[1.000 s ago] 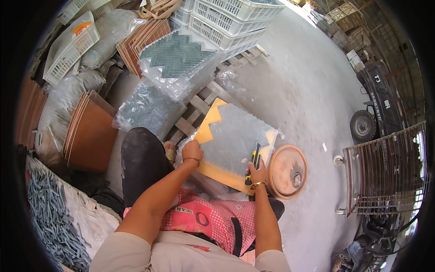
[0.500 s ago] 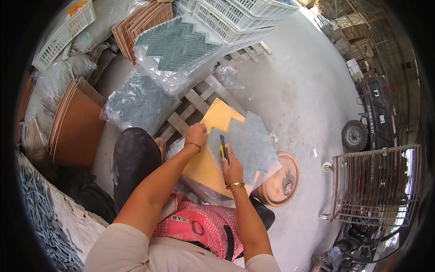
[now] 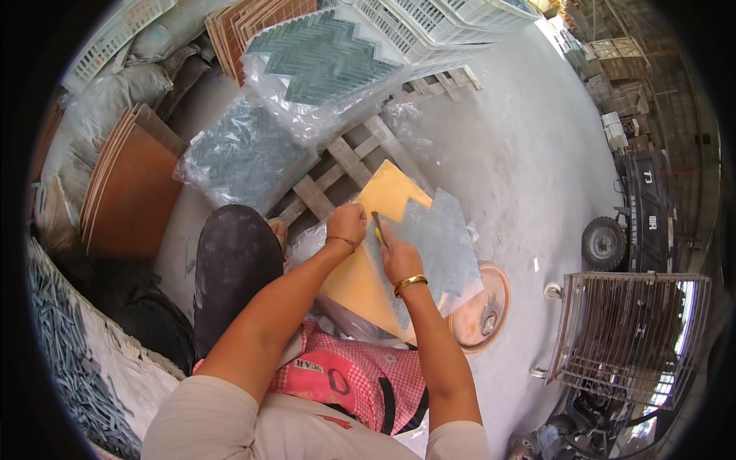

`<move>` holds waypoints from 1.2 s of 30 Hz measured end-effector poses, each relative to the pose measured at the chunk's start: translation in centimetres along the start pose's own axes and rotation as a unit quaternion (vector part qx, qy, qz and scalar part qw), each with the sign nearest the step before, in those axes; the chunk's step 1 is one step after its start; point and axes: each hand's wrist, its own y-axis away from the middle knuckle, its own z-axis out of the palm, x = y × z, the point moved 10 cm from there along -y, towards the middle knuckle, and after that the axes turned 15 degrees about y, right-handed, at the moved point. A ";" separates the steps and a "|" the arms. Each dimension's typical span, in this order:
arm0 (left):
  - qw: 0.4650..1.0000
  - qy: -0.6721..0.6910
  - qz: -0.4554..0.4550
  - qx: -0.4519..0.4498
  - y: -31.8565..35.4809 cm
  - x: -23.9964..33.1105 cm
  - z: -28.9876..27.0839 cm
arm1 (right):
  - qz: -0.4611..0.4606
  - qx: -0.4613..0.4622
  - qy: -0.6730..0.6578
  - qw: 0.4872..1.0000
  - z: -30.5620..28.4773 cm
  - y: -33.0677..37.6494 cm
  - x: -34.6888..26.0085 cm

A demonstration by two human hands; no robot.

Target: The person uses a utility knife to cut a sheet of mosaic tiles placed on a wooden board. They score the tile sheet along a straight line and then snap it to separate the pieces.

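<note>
My right hand [image 3: 402, 259] grips a utility knife [image 3: 379, 228] with a yellow-and-black handle, its tip pointing away from me near my left hand. Beneath it lies a grey mesh-backed tile sheet [image 3: 445, 245] with a zigzag far edge, resting on a flat yellow board [image 3: 391, 189] in front of my lap. My left hand [image 3: 347, 224] is closed at the board's left edge, beside the mesh; what its fingers pinch is hidden. Clear plastic wrap [image 3: 309, 244] shows under the board.
A round rusty lid [image 3: 491, 303] sits right of the board. Ahead are a wooden pallet [image 3: 349, 159], plastic-wrapped green herringbone tiles [image 3: 322, 57] and white crates [image 3: 418, 38]. Brown boards [image 3: 126, 188] lean at left, with loose tile strips [image 3: 73, 368] nearer. A three-wheeled cart [image 3: 644, 207] stands right.
The knife has swung to a more slanted angle, its tip closer to my left hand. My right hand has turned further over the mesh. The whole view has shifted slightly.
</note>
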 end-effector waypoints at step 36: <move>0.998 0.040 0.048 0.009 1.9 0.0 -0.9 | 0.013 -0.019 -0.019 1.000 1.6 4.5 -1.8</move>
